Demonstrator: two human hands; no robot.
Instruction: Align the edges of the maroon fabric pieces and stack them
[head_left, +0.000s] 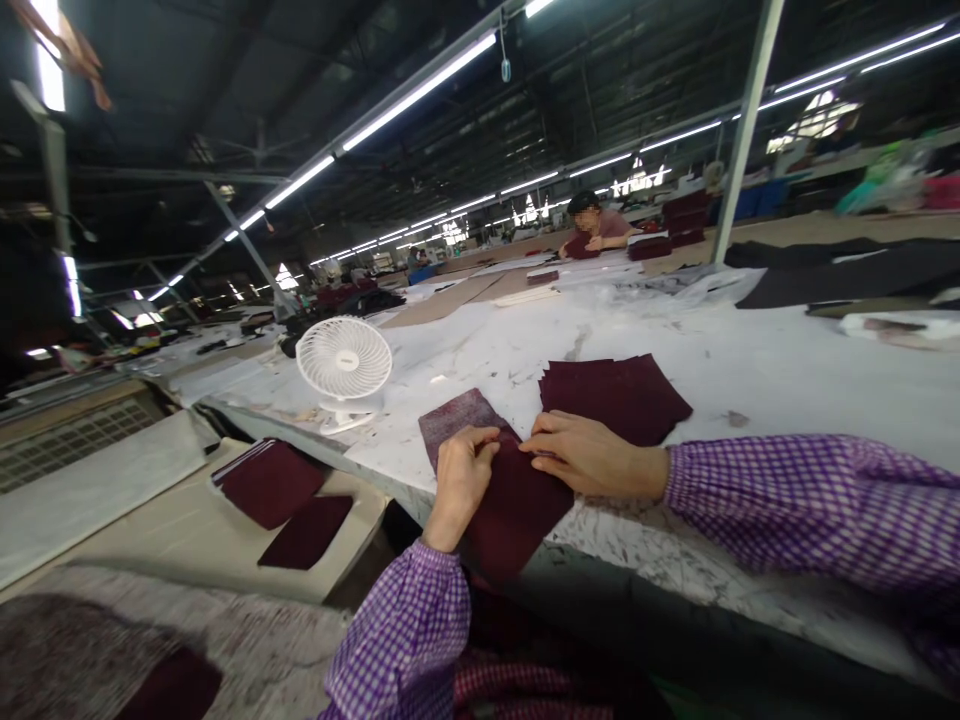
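The left hand (461, 482) is curled, thumb and forefinger pinched together on a maroon fabric panel (521, 515), which lies over the counter's (750, 370) near edge. The right hand (589, 455) is half open, fingertips touching the same panel; whether they grip it I cannot tell. Just beyond sits a maroon fabric stack (619, 395).

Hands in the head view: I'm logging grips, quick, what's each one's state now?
Left hand: closed, pinching the maroon piece.
Right hand: at the same piece; whether it's gripping cannot be told.
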